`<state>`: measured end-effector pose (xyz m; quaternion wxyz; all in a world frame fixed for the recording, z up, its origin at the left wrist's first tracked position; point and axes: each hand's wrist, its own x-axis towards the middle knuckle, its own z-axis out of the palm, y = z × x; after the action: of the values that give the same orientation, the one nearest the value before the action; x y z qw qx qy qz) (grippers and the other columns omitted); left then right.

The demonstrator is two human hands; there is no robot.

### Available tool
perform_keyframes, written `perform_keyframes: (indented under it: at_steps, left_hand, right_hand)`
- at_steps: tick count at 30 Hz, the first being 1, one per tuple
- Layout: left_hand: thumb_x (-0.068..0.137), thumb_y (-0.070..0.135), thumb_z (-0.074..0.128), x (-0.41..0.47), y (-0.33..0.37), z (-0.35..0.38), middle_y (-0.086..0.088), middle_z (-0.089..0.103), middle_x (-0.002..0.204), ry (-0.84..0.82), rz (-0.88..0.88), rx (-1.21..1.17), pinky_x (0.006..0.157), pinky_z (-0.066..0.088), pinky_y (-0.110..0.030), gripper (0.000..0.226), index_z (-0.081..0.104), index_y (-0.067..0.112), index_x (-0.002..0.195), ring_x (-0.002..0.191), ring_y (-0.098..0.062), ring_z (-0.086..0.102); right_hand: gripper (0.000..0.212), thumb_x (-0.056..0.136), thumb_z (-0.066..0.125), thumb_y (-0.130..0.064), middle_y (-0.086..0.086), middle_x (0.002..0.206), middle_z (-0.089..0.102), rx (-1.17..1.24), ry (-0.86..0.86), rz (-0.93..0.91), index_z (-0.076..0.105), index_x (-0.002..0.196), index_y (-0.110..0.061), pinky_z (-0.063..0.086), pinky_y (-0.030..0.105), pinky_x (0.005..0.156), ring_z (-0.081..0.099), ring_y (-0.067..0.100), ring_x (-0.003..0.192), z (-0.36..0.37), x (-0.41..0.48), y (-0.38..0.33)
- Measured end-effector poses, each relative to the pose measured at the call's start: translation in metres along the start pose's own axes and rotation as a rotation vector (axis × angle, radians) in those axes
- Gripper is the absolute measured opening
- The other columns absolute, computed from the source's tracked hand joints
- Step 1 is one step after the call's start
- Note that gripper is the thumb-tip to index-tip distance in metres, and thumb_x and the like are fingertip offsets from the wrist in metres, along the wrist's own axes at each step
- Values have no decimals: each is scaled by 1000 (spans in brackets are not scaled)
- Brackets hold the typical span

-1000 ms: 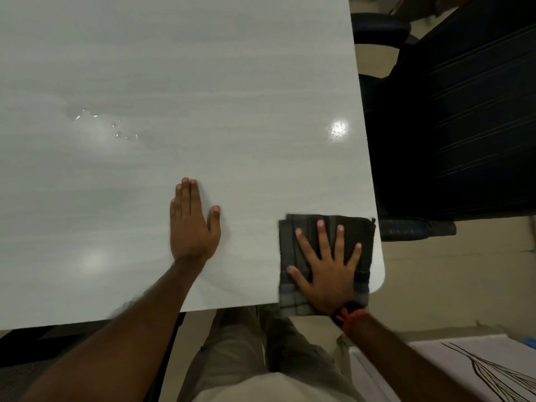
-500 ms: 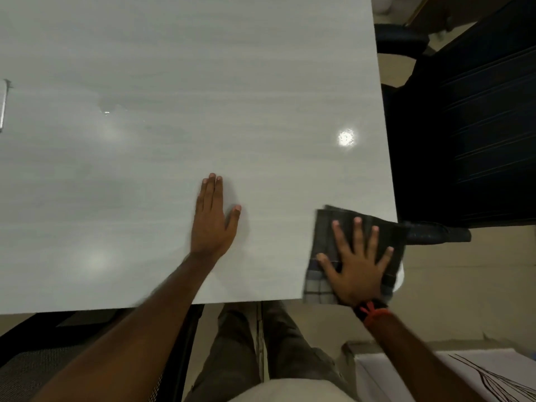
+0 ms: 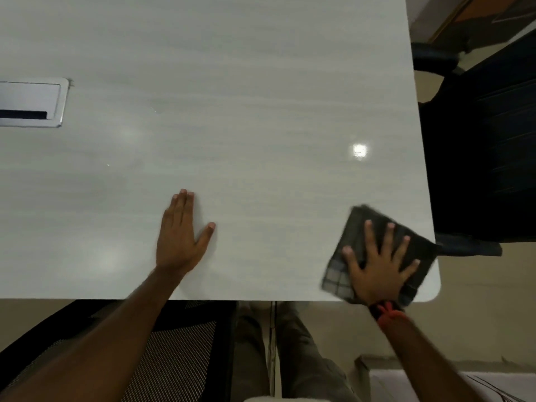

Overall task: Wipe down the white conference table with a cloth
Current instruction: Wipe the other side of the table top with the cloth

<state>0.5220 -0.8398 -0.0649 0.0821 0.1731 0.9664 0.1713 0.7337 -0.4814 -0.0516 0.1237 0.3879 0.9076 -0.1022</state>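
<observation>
The white conference table [image 3: 261,82] fills most of the view, its glossy top faintly grained and its near right corner rounded. Beyond the table's right edge stands a black office chair [image 3: 487,146], one armrest [image 3: 470,248] lying just past that edge near the rounded corner. Below the table's near edge, toward the left, sits a black mesh chair [image 3: 179,352], and the person's grey trousers [image 3: 301,358] show below the middle of that edge. A metal cable hatch [image 3: 32,103] is set flush into the tabletop at its far left, with a dark slot along its lower side.

The cloth [image 3: 356,226], dark grey with a paler check and folded into a rough square, lies flat on the table's near right corner. It is turned at a slant to the table's edges, with one corner reaching the right edge and its lower side at the near edge; its outline is blurred.

The right hand [image 3: 377,271] presses flat on the cloth, palm down, fingers [image 3: 390,236] straight and spread wide. The left hand [image 3: 178,242] rests flat on the bare tabletop near the middle of the near edge, well apart from the cloth, its four fingers [image 3: 181,207] pressed together and the thumb angled out. A red-orange wristband [image 3: 390,313] circles the right wrist just off the table's near edge. A small bright reflection [image 3: 359,150] glints on the tabletop beyond the cloth.
</observation>
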Motion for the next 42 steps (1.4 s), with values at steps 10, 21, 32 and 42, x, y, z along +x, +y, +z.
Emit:
perform_keyframes:
  at_steps: [10, 21, 32, 42]
  left_hand:
    - [97, 55, 38, 0, 0, 2, -6, 14, 167, -9, 0, -33, 126, 13, -37, 80, 15, 10, 159, 155, -19, 8]
    - [97, 54, 35, 0, -2, 2, -6, 11, 168, -35, 6, -55, 126, 12, -38, 80, 11, 11, 160, 156, -19, 4]
    - [97, 52, 37, 0, -4, 7, -6, 12, 168, -9, 28, -53, 125, 15, -41, 79, 13, 10, 159, 156, -19, 5]
    - [97, 49, 37, -1, -1, 5, -5, 11, 168, -10, 20, -52, 126, 14, -40, 77, 14, 10, 159, 156, -18, 6]
  right_hand:
    - [83, 86, 25, -84, -1, 170, -10, -76, -62, -248, 0, 158, -48, -7, 75, 112, -13, 39, 154, 27, -54, -101]
    - [82, 88, 24, -82, 3, 170, -7, -81, 0, -269, 4, 159, -45, -6, 76, 112, -10, 41, 154, 34, -38, -170]
    - [81, 87, 15, -82, 6, 170, 0, 33, 104, -59, 6, 159, -45, -1, 80, 109, -4, 45, 153, 5, 96, -223]
    - [80, 89, 21, -81, 9, 170, -3, 95, 124, -6, 6, 159, -44, 2, 80, 109, -7, 46, 152, -24, 186, -249]
